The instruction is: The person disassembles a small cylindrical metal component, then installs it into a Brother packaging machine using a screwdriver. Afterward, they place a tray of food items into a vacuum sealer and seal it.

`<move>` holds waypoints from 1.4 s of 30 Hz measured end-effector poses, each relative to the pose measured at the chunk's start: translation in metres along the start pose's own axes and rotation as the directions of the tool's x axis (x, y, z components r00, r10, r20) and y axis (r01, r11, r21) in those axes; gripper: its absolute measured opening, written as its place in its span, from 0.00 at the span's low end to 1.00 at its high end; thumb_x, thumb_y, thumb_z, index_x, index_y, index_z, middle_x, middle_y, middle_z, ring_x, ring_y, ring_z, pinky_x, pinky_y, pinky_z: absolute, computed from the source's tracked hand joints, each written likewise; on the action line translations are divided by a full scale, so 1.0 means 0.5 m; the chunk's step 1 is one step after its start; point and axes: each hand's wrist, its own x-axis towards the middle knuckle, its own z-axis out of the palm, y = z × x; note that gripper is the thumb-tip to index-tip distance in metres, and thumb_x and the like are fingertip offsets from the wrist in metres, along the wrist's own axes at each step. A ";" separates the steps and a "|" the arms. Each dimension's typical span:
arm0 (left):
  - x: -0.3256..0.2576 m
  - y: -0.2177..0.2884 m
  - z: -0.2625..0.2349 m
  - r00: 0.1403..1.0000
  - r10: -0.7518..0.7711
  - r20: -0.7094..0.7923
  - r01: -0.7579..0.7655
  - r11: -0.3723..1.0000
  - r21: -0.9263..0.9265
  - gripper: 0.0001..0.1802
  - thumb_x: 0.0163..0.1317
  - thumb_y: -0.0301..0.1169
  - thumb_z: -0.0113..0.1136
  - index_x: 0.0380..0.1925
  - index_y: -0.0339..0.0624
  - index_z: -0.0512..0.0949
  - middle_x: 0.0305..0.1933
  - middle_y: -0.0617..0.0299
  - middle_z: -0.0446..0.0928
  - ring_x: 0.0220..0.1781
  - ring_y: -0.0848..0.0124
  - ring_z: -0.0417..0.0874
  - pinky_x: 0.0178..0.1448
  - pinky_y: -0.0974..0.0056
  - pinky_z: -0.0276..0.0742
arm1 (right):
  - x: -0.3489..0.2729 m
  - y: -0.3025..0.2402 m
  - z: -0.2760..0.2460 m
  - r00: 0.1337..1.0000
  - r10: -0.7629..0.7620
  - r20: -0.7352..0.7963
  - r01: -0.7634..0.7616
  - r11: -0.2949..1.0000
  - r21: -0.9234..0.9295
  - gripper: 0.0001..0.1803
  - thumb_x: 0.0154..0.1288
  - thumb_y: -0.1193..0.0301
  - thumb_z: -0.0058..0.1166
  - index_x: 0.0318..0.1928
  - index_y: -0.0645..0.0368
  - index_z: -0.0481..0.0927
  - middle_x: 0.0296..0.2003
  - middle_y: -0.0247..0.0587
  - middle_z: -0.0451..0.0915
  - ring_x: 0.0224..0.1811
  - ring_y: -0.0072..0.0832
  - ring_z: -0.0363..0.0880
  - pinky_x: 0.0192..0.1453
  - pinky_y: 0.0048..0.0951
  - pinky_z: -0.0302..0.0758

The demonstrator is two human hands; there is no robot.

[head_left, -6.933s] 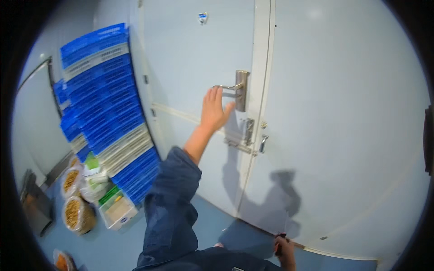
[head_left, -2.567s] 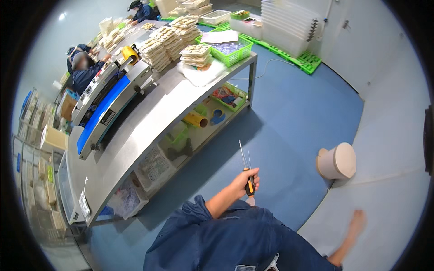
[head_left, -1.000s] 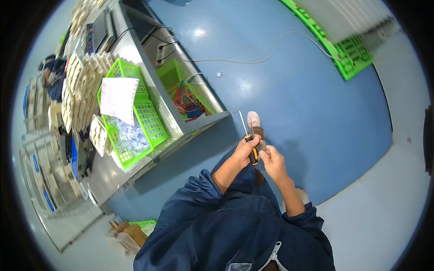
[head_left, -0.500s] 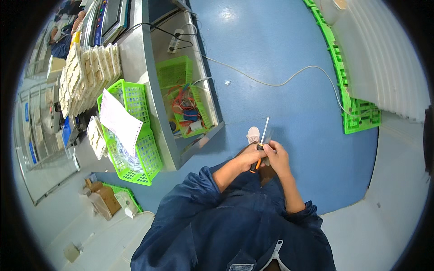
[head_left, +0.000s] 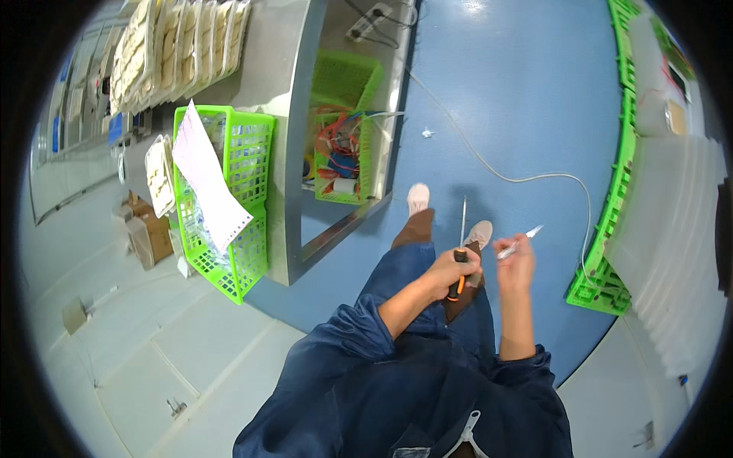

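Observation:
My left hand (head_left: 449,271) grips a screwdriver (head_left: 460,244) by its orange and black handle, with the thin metal shaft pointing away from me over the blue floor. My right hand (head_left: 516,258) is raised just to its right and pinches a small white pen-like item (head_left: 518,243) between the fingers. Both hands are close together above my legs and white shoes (head_left: 418,198). My dark blue sleeves come in from the lower edge.
A steel table (head_left: 299,114) stands at left with a green basket (head_left: 229,206) holding a white paper, and green crates of wires (head_left: 342,164) beneath. A white cable (head_left: 527,177) crosses the blue floor. Green pallets (head_left: 611,252) with white stacked trays line the right.
I have walked from a door past a long steel table while carrying the screwdriver. In the last half second my right hand has drawn away from the left, now holding the small white item.

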 end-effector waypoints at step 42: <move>0.271 0.186 -0.385 0.907 0.022 -0.421 0.002 0.998 0.056 0.20 0.66 0.49 0.47 0.43 0.44 0.72 0.24 0.63 0.73 0.17 0.74 0.72 0.18 0.69 0.69 | 0.228 0.369 0.194 0.975 0.159 0.156 0.056 0.504 -0.862 0.14 0.61 0.66 0.51 0.27 0.66 0.76 0.19 0.32 0.71 0.23 0.19 0.68 0.30 0.25 0.66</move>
